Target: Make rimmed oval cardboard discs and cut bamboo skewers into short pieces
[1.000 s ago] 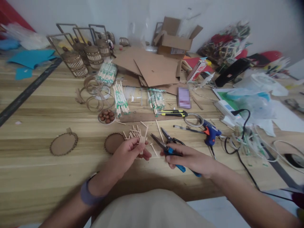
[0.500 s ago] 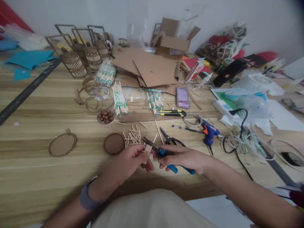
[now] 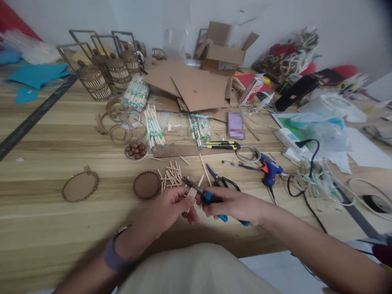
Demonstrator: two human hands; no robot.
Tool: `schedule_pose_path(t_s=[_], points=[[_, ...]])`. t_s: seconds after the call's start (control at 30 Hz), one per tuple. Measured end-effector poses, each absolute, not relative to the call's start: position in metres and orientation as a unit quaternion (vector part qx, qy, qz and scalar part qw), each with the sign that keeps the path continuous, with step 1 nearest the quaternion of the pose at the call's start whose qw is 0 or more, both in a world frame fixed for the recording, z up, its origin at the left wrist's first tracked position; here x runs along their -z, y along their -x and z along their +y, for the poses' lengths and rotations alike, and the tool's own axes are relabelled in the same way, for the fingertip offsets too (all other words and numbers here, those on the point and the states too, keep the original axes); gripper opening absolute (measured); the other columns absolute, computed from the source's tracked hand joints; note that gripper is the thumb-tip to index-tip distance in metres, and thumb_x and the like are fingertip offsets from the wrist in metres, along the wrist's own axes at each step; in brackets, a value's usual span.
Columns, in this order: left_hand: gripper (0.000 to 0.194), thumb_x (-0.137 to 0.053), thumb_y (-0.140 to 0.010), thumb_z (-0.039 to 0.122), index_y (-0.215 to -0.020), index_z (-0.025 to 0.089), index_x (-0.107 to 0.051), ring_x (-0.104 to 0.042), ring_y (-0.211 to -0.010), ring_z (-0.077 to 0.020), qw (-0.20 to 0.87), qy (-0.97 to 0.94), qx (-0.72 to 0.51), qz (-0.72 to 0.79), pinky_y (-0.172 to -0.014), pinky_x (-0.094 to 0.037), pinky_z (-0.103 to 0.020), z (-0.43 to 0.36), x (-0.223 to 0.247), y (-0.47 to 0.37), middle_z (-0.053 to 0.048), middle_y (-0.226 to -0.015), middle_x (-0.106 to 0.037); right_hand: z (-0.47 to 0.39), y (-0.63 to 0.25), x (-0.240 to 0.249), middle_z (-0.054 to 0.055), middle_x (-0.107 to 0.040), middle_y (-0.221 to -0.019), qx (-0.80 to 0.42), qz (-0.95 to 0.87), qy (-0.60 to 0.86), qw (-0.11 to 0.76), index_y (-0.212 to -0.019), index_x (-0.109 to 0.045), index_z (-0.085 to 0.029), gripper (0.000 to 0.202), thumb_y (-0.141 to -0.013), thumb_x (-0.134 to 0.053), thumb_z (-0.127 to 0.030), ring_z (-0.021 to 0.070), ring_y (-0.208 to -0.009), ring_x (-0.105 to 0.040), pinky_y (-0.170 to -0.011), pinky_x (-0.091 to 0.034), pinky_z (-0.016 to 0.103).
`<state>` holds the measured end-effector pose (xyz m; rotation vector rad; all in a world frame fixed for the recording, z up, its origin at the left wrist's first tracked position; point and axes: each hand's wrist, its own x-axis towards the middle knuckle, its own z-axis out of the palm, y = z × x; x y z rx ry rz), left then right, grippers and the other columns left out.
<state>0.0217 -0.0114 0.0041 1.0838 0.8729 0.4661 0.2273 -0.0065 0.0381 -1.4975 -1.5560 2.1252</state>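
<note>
My left hand (image 3: 177, 203) is closed on a few thin wooden sticks (image 3: 192, 193), which slant up between thumb and fingers. Blue-handled pliers (image 3: 210, 197) are in my right hand (image 3: 232, 204); their dark jaws point left and cross the sticks. Whether the jaws bite into the wood I cannot tell. Just beyond my hands lies a pile of short cut sticks (image 3: 172, 174). To its left is a round cardboard disc (image 3: 147, 185) with a braided rim. Black scissors (image 3: 218, 175) lie behind my right hand, beside one longer stick (image 3: 204, 168).
A second rimmed disc (image 3: 80, 186) lies left. Behind stand a bowl of brown balls (image 3: 136, 151), packed chopsticks (image 3: 154, 126), utility knives (image 3: 222, 145) and cardboard sheets (image 3: 199, 87). A blue glue gun (image 3: 270, 171) and cables are on the right; stick-clad lidded models (image 3: 94, 83) stand back left.
The pliers have shifted slightly left and down, their jaws and handles a little closer together. My left hand keeps its hold on the sticks.
</note>
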Motion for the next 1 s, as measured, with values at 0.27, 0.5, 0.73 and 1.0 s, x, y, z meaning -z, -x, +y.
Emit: schedule_pose_path(t_s=[0.27, 0.5, 0.73, 1.0], points=[[0.034, -0.059, -0.085, 0.051, -0.082, 0.018, -0.063, -0.065, -0.062, -0.0168, 0.739, -0.497, -0.206, 0.406, -0.066, -0.048, -0.029, -0.014, -0.005, -0.021, 0.000, -0.062, -0.067, -0.012, -0.224, -0.029, -0.003, -0.052, -0.078, -0.666, -0.551, 0.497, 0.082, -0.087, -0.056, -0.020, 0.021, -0.066, -0.060, -0.019, 0.0124, -0.068, -0.045, -0.061, -0.035, 0.025], [0.034, -0.056, -0.087, 0.051, -0.080, 0.019, -0.061, -0.064, -0.064, -0.0173, 0.724, -0.518, -0.198, 0.410, -0.068, -0.048, -0.030, -0.016, -0.008, -0.019, 0.000, -0.064, -0.066, -0.017, -0.222, -0.018, -0.002, -0.055, -0.077, -0.605, -0.613, 0.497, 0.104, -0.085, -0.059, -0.020, 0.010, -0.075, -0.059, -0.018, 0.0149, -0.072, -0.049, -0.069, -0.039, 0.028], [0.037, -0.050, -0.092, 0.054, -0.078, 0.020, -0.057, -0.060, -0.061, -0.0160, 0.700, -0.539, -0.203, 0.422, -0.065, -0.047, -0.029, -0.016, -0.009, -0.016, 0.001, -0.062, -0.063, -0.012, -0.219, -0.022, -0.002, -0.055, -0.081, -0.666, -0.567, 0.469, 0.122, -0.093, -0.058, -0.020, 0.024, -0.070, -0.060, -0.022, 0.0154, -0.077, -0.050, -0.070, -0.039, 0.027], [0.043, -0.046, -0.093, 0.058, -0.080, 0.020, -0.058, -0.057, -0.059, -0.0157, 0.704, -0.539, -0.199, 0.417, -0.064, -0.046, -0.028, -0.015, -0.008, -0.015, 0.002, -0.058, -0.059, -0.012, -0.218, -0.021, -0.003, -0.056, -0.075, -0.747, -0.453, 0.474, 0.111, -0.091, -0.058, -0.020, 0.029, -0.063, -0.062, -0.023, 0.0135, -0.069, -0.051, -0.064, -0.041, 0.027]])
